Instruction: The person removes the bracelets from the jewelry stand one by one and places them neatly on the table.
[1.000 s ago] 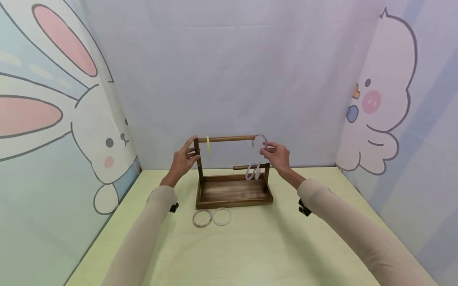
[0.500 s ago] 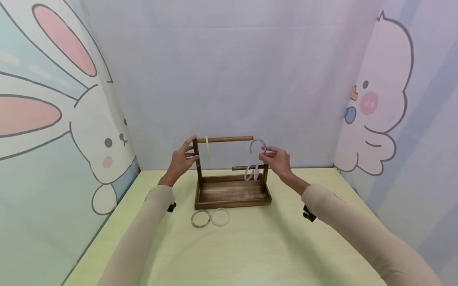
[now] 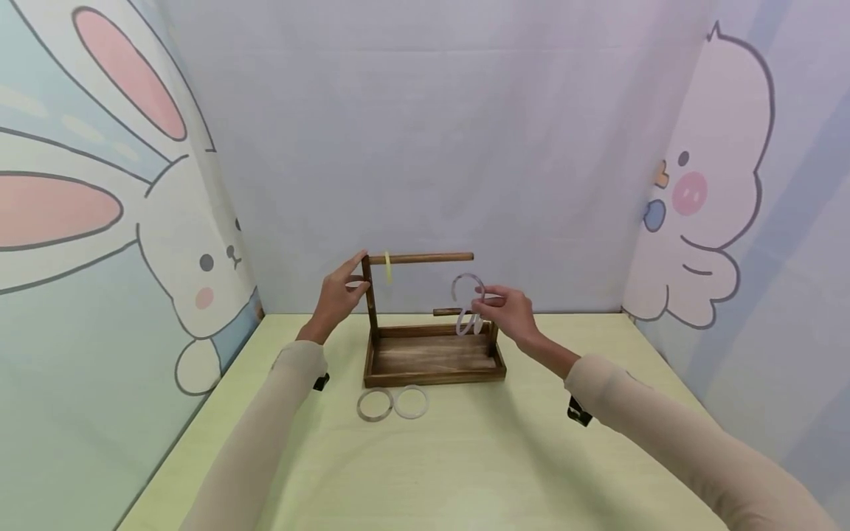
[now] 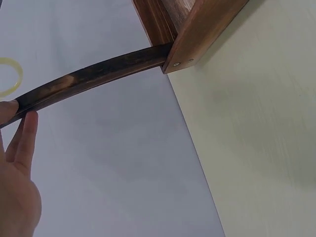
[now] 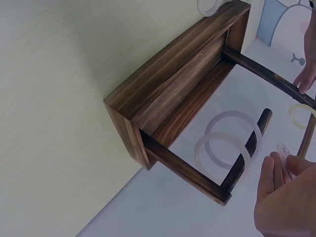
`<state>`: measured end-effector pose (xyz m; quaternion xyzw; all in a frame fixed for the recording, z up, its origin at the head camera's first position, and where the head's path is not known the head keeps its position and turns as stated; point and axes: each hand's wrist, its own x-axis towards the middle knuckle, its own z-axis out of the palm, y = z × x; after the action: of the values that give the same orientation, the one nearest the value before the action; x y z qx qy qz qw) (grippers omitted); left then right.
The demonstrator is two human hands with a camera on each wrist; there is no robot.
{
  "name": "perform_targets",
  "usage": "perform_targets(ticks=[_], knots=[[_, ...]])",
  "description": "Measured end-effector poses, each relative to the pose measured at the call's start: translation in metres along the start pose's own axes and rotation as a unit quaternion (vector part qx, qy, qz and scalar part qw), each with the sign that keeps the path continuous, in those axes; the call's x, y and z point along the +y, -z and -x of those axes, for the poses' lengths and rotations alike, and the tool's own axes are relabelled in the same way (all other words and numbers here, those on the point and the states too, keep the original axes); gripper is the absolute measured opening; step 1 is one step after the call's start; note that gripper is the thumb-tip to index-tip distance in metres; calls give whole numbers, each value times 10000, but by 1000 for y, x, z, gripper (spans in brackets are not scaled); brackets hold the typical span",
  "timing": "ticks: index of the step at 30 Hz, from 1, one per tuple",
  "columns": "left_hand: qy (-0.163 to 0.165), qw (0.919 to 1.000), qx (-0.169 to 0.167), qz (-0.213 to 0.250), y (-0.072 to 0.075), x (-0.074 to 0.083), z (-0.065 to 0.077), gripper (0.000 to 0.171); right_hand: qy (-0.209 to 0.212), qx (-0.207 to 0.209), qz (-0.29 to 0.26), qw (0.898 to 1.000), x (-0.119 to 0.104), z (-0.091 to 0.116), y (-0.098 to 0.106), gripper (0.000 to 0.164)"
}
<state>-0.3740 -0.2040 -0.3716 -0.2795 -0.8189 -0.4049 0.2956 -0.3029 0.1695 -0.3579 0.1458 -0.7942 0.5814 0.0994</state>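
My right hand [image 3: 508, 313] pinches a pale purple-grey bangle [image 3: 468, 276] between thumb and fingers. The bangle stands upright below the free end of the rack's upper bar, overlapping the lower peg's area in the head view. My left hand [image 3: 337, 301] grips the top of the left post of a dark wooden bangle rack [image 3: 434, 381], thumb on one side and fingers on the other. A yellow bangle [image 3: 388, 269] hangs on the upper bar near that post. On the short lower peg hang two pale bangles, one lilac [image 5: 232, 114] and one whitish [image 5: 212, 137].
Two more bangles lie flat in front of the rack: a greyish one [image 3: 359, 404] and a white one [image 3: 426, 402]. The pale yellow table [image 3: 438, 472] is closed in by a plain back curtain [image 3: 432, 147] and printed side walls.
The right hand has lowered the bangle from the upper bar's free end, bringing it down and slightly left toward the lower peg. My left hand keeps its grip on the post.
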Motion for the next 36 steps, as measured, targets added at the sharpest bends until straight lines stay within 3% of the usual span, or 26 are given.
perform_targets(ticks=[10,18,21,25,30,36], knots=[[-156,9996,148,-155,-4,-9,3,86,-212,-309,-89,9993,0,15,-16,36],[-336,9987,368,-72,-2,-10,1,79,-312,-570,46,9979,2,30,-25,42],[-291,9988,388,5,-1,-9,0,76,-349,-672,163,9970,8,36,-27,50],[-222,9991,361,51,0,-9,0,75,-376,-947,-61,9948,18,41,-31,57],[-179,9993,323,23,1,-9,-2,74,-547,-1353,-518,9879,31,48,-34,60],[8,9994,284,188,1,-7,-3,73,-749,-1805,-655,9785,48,60,-39,60]])
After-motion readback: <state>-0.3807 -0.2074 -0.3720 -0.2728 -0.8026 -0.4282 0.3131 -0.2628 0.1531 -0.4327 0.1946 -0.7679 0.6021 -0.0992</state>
